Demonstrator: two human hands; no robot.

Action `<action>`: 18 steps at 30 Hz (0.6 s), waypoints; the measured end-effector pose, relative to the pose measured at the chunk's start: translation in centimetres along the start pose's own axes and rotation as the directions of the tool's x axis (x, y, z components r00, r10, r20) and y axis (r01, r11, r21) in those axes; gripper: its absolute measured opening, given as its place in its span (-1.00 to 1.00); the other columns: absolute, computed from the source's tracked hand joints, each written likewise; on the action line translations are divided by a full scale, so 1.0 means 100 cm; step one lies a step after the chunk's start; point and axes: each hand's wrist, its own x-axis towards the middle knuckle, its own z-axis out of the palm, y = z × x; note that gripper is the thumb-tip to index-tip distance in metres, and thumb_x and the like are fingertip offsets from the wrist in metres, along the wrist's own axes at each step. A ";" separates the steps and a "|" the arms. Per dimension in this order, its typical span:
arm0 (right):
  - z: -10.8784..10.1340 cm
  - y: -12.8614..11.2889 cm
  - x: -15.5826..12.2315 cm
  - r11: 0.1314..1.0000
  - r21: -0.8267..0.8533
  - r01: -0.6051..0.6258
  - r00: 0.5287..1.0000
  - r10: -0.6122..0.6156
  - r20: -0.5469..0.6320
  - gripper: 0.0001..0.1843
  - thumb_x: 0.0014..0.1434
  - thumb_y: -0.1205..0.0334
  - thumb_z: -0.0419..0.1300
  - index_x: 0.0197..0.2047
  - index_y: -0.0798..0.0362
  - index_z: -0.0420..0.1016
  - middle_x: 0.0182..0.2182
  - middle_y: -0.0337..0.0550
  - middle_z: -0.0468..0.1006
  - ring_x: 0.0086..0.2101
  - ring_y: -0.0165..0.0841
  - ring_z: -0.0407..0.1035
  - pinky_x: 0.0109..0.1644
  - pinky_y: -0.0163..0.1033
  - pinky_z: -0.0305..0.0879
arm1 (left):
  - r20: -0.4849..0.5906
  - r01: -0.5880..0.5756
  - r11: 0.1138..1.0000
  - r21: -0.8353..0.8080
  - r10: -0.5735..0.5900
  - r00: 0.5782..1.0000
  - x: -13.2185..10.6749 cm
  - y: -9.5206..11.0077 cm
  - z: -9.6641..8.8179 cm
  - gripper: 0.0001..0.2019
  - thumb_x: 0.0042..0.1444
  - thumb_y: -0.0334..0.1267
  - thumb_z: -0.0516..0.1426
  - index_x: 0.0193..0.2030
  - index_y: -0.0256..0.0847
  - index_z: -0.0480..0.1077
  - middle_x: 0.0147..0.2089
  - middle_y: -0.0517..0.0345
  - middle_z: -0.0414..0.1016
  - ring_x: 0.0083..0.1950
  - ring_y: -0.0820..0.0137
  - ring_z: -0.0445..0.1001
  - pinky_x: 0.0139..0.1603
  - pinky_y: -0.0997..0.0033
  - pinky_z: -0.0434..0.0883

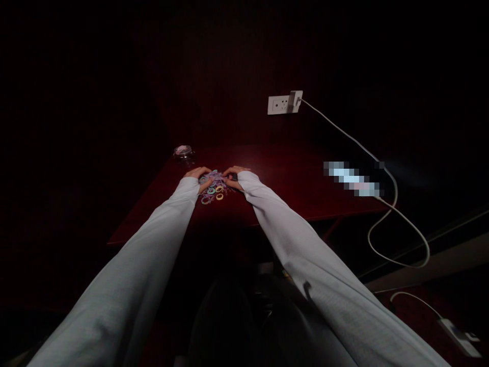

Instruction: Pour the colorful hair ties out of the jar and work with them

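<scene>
Seeing left hand [197,173], right hand [232,172] curled at colored bands [215,178] on red table [282,188]; can't tell if I'm gripping any.

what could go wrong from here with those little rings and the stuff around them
Loose rings on the near side of the pile could roll off the table's front edge. The left hand might bump the clear container beyond it, near the left edge. The white cable loops past the table, so a snag might drag the blurred-out item.
</scene>
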 end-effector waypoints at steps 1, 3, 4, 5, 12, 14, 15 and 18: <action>0.000 0.001 0.000 1.000 0.000 -0.001 1.000 0.001 0.002 -0.77 0.23 0.21 0.36 -0.03 -0.04 0.69 -0.22 -0.25 0.59 -0.14 -0.36 0.47 0.08 -0.28 0.27 | -0.007 0.015 1.000 0.002 -0.015 1.000 -0.001 0.003 -0.001 -0.57 0.15 0.08 0.16 -0.01 -0.16 0.58 -0.03 -0.02 0.68 -0.07 0.20 0.61 0.05 0.30 0.51; 0.001 0.002 0.001 1.000 0.000 -0.001 1.000 0.001 0.003 -0.76 0.21 0.24 0.36 -0.04 -0.06 0.69 -0.22 -0.27 0.60 -0.14 -0.35 0.47 0.09 -0.26 0.27 | -0.031 0.049 0.999 0.005 -0.049 0.998 -0.002 0.009 -0.002 -0.59 0.17 0.07 0.14 -0.03 -0.16 0.58 -0.04 0.00 0.69 -0.08 0.21 0.61 0.03 0.32 0.51; 0.001 0.003 0.001 1.000 0.003 0.000 1.000 0.000 0.003 -0.76 0.19 0.24 0.36 -0.05 -0.07 0.69 -0.22 -0.27 0.60 -0.14 -0.35 0.47 0.10 -0.26 0.27 | -0.043 0.062 0.998 0.003 -0.062 0.997 -0.003 0.011 -0.003 -0.60 0.17 0.06 0.14 -0.03 -0.16 0.58 -0.05 0.01 0.70 -0.09 0.22 0.61 0.03 0.32 0.51; 0.001 0.003 0.001 1.000 0.007 0.003 1.000 -0.003 0.004 -0.76 0.19 0.24 0.36 -0.05 -0.07 0.69 -0.22 -0.28 0.60 -0.14 -0.35 0.46 0.10 -0.26 0.27 | -0.052 0.071 0.997 -0.001 -0.071 0.996 -0.003 0.012 -0.003 -0.61 0.17 0.05 0.13 -0.04 -0.15 0.57 -0.06 0.01 0.70 -0.10 0.22 0.61 0.02 0.33 0.51; 0.002 0.004 0.000 0.999 0.042 0.016 1.000 -0.016 0.010 -0.79 0.25 0.12 0.37 -0.07 -0.03 0.69 -0.23 -0.27 0.60 -0.18 -0.40 0.45 0.05 -0.30 0.24 | -0.066 0.099 0.994 -0.042 -0.101 0.993 -0.002 0.005 0.001 -0.61 0.20 0.05 0.14 0.02 -0.11 0.57 -0.10 0.06 0.72 -0.11 0.25 0.62 -0.02 0.37 0.52; 0.002 0.003 0.000 0.999 0.048 0.017 1.000 -0.017 0.013 -0.80 0.25 0.12 0.37 -0.08 -0.03 0.69 -0.25 -0.27 0.60 -0.19 -0.40 0.44 0.03 -0.31 0.23 | -0.070 0.108 0.993 -0.046 -0.111 0.991 -0.001 0.002 0.002 -0.63 0.21 0.03 0.15 0.03 -0.09 0.57 -0.09 0.08 0.72 -0.09 0.26 0.63 0.00 0.39 0.52; 0.002 0.002 0.000 0.999 0.049 0.015 1.000 -0.015 0.014 -0.81 0.25 0.13 0.37 -0.08 -0.03 0.69 -0.26 -0.27 0.60 -0.19 -0.40 0.44 0.03 -0.31 0.23 | -0.066 0.113 0.993 -0.047 -0.116 0.991 -0.001 0.001 0.003 -0.64 0.21 0.02 0.16 0.03 -0.09 0.57 -0.08 0.09 0.72 -0.07 0.26 0.63 0.01 0.40 0.52; 0.000 -0.001 0.000 0.999 0.053 0.010 1.000 -0.011 0.020 -0.82 0.25 0.15 0.38 -0.09 -0.03 0.69 -0.27 -0.28 0.59 -0.19 -0.40 0.44 0.03 -0.31 0.22 | -0.058 0.126 0.991 -0.046 -0.128 0.990 0.001 -0.002 0.004 -0.65 0.22 -0.02 0.17 0.05 -0.08 0.57 -0.06 0.10 0.72 -0.05 0.26 0.64 0.04 0.40 0.52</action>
